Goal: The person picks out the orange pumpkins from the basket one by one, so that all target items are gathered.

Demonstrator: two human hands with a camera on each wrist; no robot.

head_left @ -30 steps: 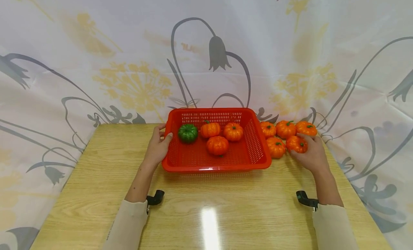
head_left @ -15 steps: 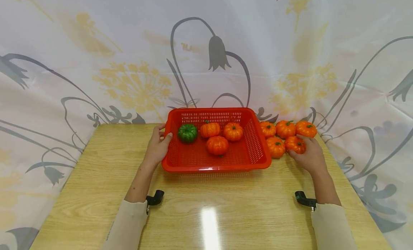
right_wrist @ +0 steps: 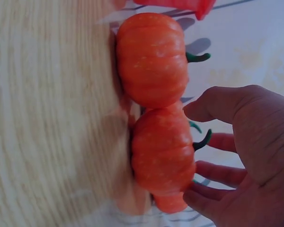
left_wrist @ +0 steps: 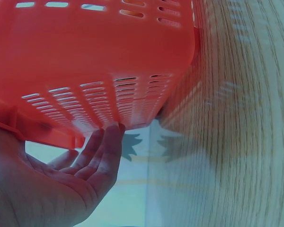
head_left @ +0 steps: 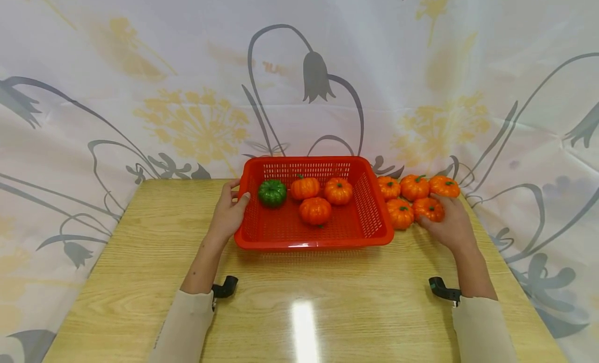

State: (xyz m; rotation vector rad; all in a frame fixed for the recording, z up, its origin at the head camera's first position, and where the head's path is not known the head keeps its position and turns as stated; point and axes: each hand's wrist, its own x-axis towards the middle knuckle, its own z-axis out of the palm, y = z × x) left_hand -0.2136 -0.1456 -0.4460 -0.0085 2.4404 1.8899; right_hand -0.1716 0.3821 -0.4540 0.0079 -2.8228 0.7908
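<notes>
My left hand (head_left: 229, 209) grips the left rim of a red plastic basket (head_left: 313, 245), its thumb over the rim and its fingers against the slotted outer wall (left_wrist: 99, 101). In the basket lie a green pumpkin (head_left: 272, 193) and three orange pumpkins (head_left: 315, 211). To its right my right hand (head_left: 451, 223) holds a small orange pumpkin (right_wrist: 163, 151) between thumb and fingers, from the stem side. That pumpkin rests on the table, and its dark green stem (right_wrist: 203, 140) points toward the palm. Another orange pumpkin (right_wrist: 152, 59) sits right beside it.
Several orange pumpkins (head_left: 414, 188) stand in two rows between the basket's right wall and the right hand. The wooden table (head_left: 365, 306) ends at a flower-patterned cloth (head_left: 196, 66) behind. Black wrist mounts (head_left: 225, 287) stick out inward from both forearms.
The orange pumpkin at my right hand has shifted slightly left toward its neighbour, and the hand moved with it. My left hand and the basket stay in place.
</notes>
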